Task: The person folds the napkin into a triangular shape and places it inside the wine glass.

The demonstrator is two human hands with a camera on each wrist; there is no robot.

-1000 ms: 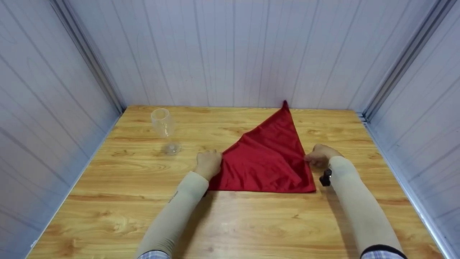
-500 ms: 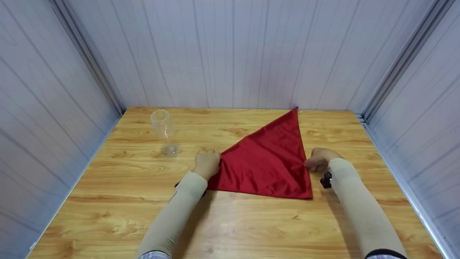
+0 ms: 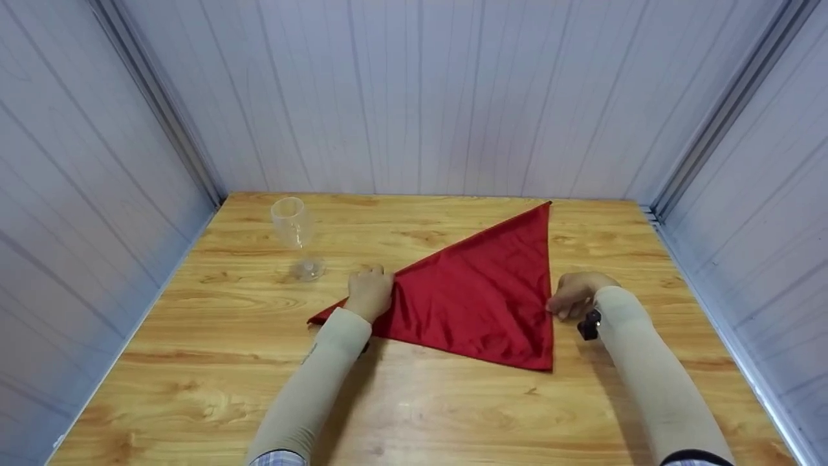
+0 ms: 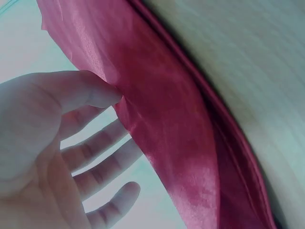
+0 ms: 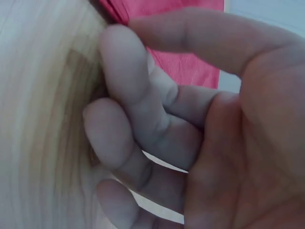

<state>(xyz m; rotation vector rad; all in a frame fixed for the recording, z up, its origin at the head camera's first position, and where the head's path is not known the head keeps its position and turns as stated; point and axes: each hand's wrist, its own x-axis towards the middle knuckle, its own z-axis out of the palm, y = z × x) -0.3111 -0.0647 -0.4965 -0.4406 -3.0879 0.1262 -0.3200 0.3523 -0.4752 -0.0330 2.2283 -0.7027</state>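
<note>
A red satin-like cloth (image 3: 472,291), folded to a triangle, lies over the middle of the wooden table. My left hand (image 3: 370,292) pinches its long upper edge; in the left wrist view the thumb (image 4: 90,88) and forefinger meet on the cloth (image 4: 157,114) while the other fingers stay loose. At the right edge my right hand (image 3: 576,294) pinches the fabric. The right wrist view has the cloth (image 5: 186,67) between thumb and forefinger, the other fingers curled beneath. Part of the cloth's left end is hidden behind my left hand and wrist.
A clear stemmed glass (image 3: 294,226) stands upright at the back left of the table (image 3: 440,414), left of my left hand. Pale panelled walls (image 3: 414,97) enclose the table at the back and both sides.
The cloth has turned clockwise: its far tip shifts right and down, its near right corner moves toward me. The left tip now shows beyond my left wrist. My right hand has lowered slightly.
</note>
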